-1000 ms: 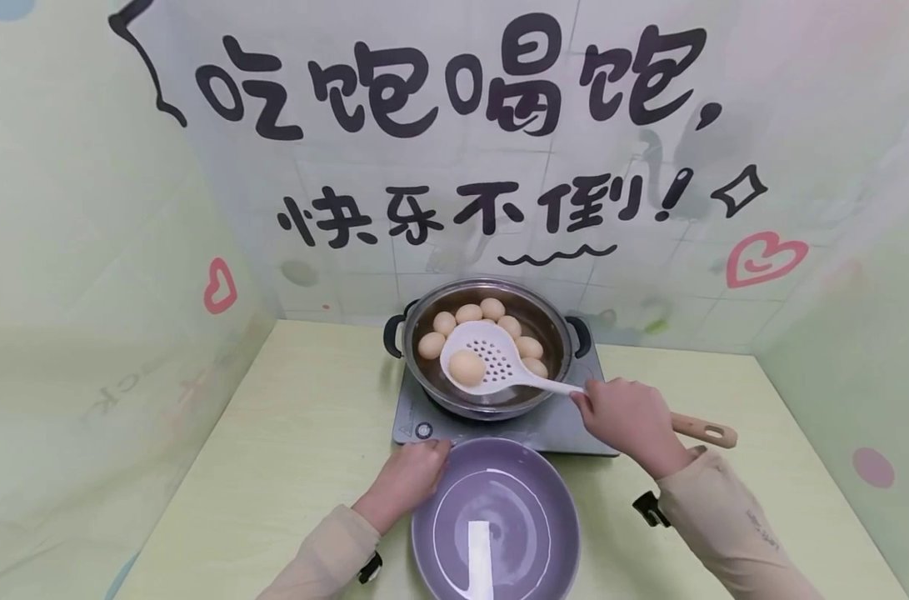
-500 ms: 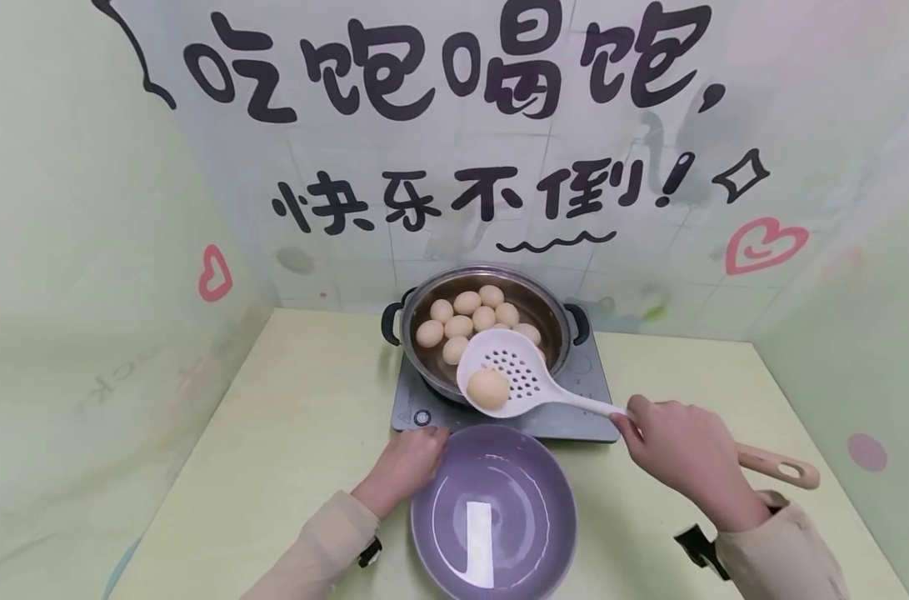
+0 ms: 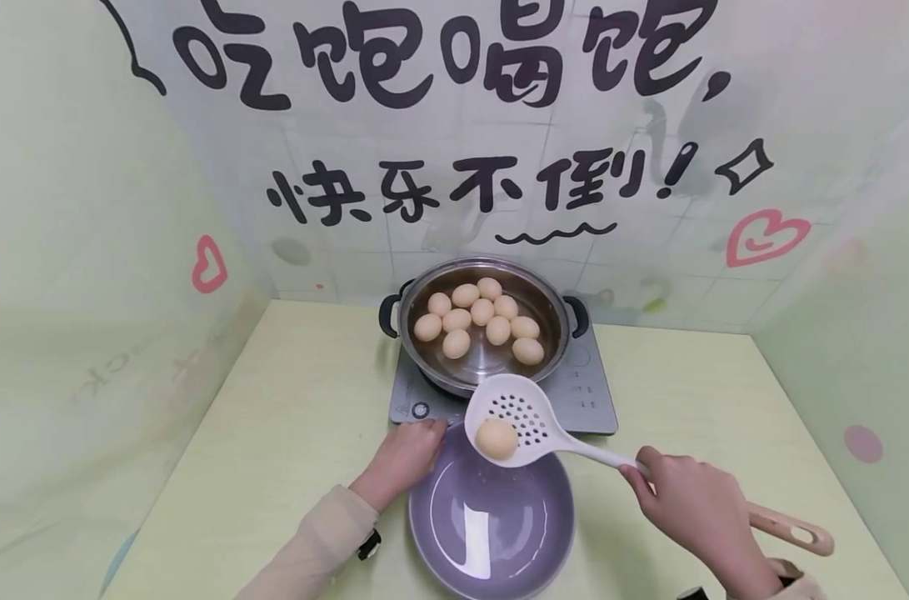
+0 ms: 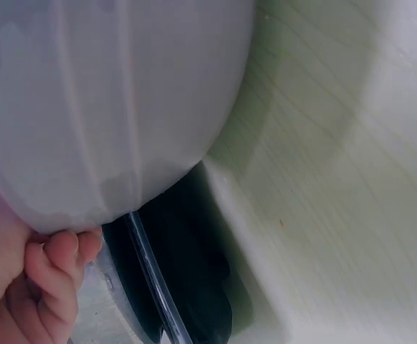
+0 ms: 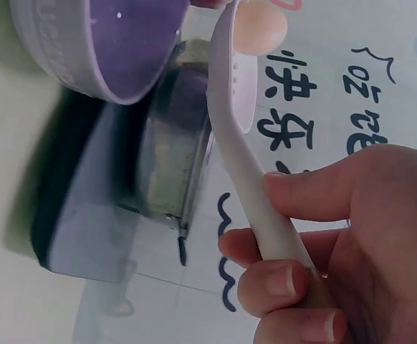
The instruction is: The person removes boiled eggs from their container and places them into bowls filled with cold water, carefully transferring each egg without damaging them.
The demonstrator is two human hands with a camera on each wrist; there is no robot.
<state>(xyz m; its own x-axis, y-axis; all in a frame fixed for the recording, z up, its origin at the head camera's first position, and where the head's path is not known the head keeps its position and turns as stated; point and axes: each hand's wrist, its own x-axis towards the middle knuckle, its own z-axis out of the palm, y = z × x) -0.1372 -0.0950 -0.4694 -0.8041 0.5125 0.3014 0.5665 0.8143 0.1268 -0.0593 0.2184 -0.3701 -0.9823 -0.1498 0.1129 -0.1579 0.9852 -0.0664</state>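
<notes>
My right hand [image 3: 697,504] grips the handle of a white slotted spoon [image 3: 532,417] with a wooden end. One brown egg [image 3: 496,439] lies in its perforated head, over the far part of a purple bowl [image 3: 525,550]. In the right wrist view thumb and fingers wrap round the spoon's handle [image 5: 255,193], and the egg [image 5: 261,27] sits in the head. My left hand [image 3: 402,462] holds the bowl's far left rim; the left wrist view shows its curled fingers [image 4: 54,276] at the rim of the bowl [image 4: 122,107]. No egg shows inside the bowl.
Behind the bowl, a steel pot [image 3: 486,387] with black side handles stands on a grey induction cooker [image 3: 592,392]. Several eggs [image 3: 482,312] lie in water in it. A printed curtain [image 3: 349,275] closes off the back and sides of the pale table [image 3: 297,392].
The spoon with its egg has come from over the pot towards me and now hangs over the bowl. My right hand has moved right and nearer; the left keeps its hold on the rim.
</notes>
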